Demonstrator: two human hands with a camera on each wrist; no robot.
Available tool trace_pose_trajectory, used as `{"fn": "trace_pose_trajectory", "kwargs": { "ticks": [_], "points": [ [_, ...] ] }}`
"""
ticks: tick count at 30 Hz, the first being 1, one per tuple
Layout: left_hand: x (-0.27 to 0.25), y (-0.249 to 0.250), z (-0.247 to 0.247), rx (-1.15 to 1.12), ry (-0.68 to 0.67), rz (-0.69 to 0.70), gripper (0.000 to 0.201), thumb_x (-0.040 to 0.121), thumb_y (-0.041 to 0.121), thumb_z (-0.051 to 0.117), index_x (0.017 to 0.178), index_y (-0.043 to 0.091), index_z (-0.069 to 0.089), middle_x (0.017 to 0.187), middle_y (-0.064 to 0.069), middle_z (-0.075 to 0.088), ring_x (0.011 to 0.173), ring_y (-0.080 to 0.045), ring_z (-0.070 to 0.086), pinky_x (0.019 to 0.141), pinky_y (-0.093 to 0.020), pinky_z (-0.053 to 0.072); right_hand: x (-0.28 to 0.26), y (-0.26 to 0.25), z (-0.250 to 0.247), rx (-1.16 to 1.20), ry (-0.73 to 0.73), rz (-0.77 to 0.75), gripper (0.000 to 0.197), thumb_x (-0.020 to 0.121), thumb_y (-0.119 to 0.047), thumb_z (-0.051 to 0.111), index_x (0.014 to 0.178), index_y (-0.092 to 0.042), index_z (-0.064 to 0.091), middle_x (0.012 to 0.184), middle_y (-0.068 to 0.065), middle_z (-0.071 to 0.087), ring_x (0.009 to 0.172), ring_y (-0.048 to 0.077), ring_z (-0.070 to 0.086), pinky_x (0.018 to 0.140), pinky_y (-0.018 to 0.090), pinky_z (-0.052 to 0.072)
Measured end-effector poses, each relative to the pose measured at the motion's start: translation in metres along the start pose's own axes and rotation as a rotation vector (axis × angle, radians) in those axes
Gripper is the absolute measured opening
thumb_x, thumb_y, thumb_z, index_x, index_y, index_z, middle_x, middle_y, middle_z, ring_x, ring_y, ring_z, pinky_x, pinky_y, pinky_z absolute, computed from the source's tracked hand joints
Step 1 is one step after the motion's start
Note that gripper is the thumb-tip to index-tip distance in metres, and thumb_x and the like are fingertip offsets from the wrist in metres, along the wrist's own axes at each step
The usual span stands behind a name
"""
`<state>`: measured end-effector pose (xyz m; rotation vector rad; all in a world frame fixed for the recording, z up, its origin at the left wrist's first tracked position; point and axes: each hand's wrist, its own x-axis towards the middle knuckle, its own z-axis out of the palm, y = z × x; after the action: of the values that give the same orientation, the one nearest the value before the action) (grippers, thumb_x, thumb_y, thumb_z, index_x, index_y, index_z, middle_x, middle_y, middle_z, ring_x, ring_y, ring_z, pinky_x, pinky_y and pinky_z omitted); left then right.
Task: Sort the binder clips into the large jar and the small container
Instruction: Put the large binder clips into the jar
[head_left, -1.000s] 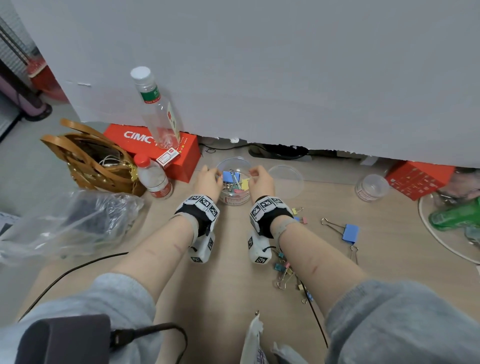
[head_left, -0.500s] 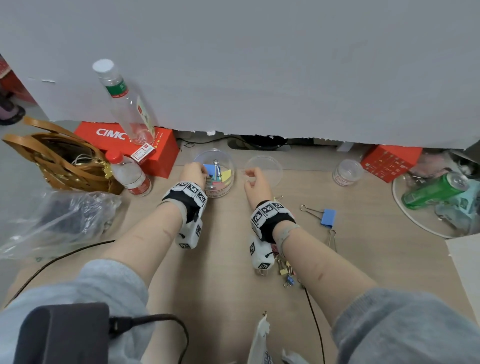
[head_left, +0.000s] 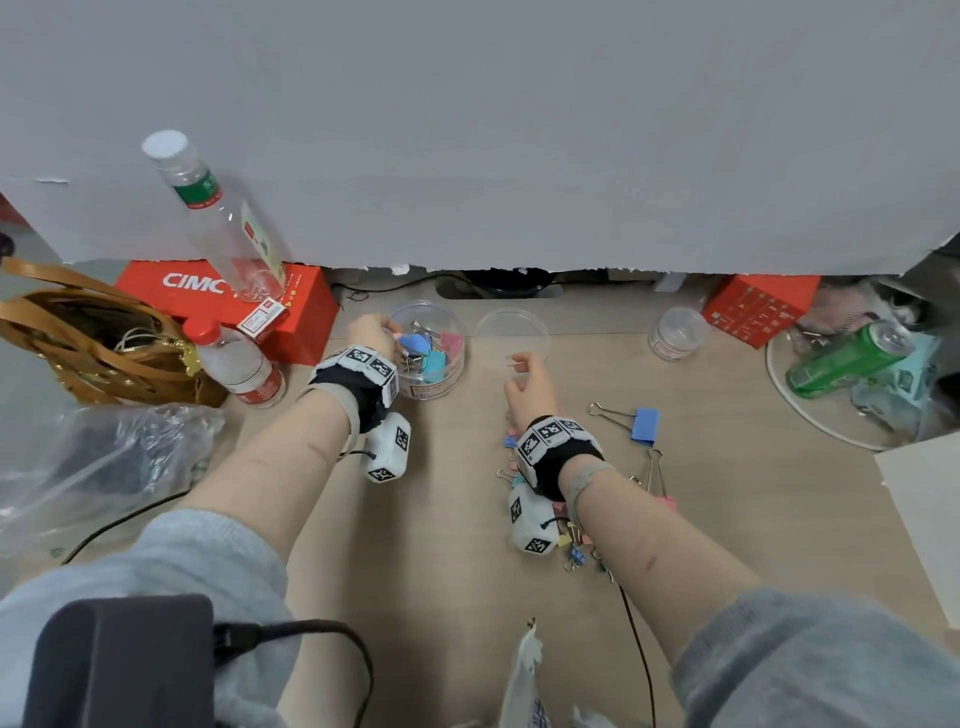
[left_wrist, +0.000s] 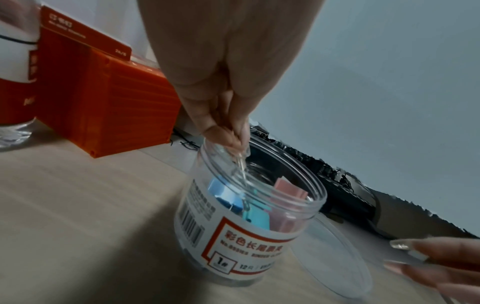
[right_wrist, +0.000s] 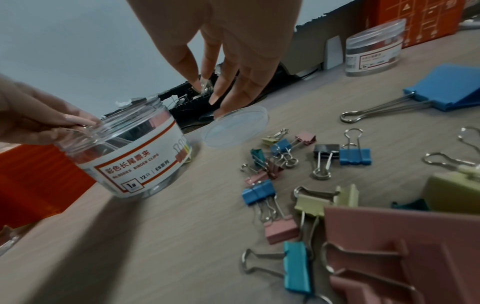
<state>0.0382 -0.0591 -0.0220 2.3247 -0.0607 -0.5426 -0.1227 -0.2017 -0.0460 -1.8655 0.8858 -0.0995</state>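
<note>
The right hand (head_left: 527, 384) has drawn back from the large jar (head_left: 427, 349) toward the clear lid (head_left: 511, 338) on its right, fingers loosely spread, holding nothing. The left hand (head_left: 370, 335) pinches a wire clip handle at the jar's rim. Loose binder clips (right_wrist: 275, 162) lie nearer, small container (head_left: 678, 333) far right.

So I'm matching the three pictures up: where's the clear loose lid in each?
Head: the clear lid lies top centre, right of the large jar.
Left wrist: lower right.
Right wrist: centre, below the right hand's fingertips.
Shared landmark: the large jar.
</note>
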Motion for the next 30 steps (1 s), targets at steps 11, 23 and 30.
{"fn": "trace_pose_trajectory", "kwargs": {
  "ticks": [11,23,30],
  "points": [
    [-0.010,0.001,0.022,0.817,-0.187,0.323,0.043,0.085,0.004,0.046,0.120,0.027,0.056,0.111,-0.005,0.064,0.112,-0.026,0.053,0.096,-0.033,0.032,0.001,0.012,-0.019,-0.048,0.038,0.020,0.040,0.082,-0.005,0.044,0.119,-0.019,0.049,0.124,0.003,0.053,0.093,0.022,0.054,0.089,0.047,0.050],
    [-0.036,0.011,0.031,0.343,0.196,0.471,0.037,0.079,-0.009,0.042,0.109,0.006,0.060,0.116,-0.018,0.053,0.113,-0.035,0.041,0.094,-0.039,0.032,-0.003,0.029,-0.039,-0.239,0.129,0.048,0.034,0.088,-0.010,0.046,0.121,-0.014,0.050,0.125,0.005,0.056,0.118,0.026,0.049,0.101,0.041,0.039],
    [-0.074,0.031,0.072,0.440,0.145,0.719,0.030,0.085,0.004,0.046,0.110,0.011,0.060,0.114,-0.010,0.055,0.114,-0.029,0.044,0.094,-0.034,0.030,0.000,0.059,-0.075,-0.461,0.251,0.215,0.037,0.088,-0.015,0.049,0.125,-0.018,0.046,0.133,0.006,0.047,0.129,0.025,0.036,0.106,0.038,0.025]
  ]
}}
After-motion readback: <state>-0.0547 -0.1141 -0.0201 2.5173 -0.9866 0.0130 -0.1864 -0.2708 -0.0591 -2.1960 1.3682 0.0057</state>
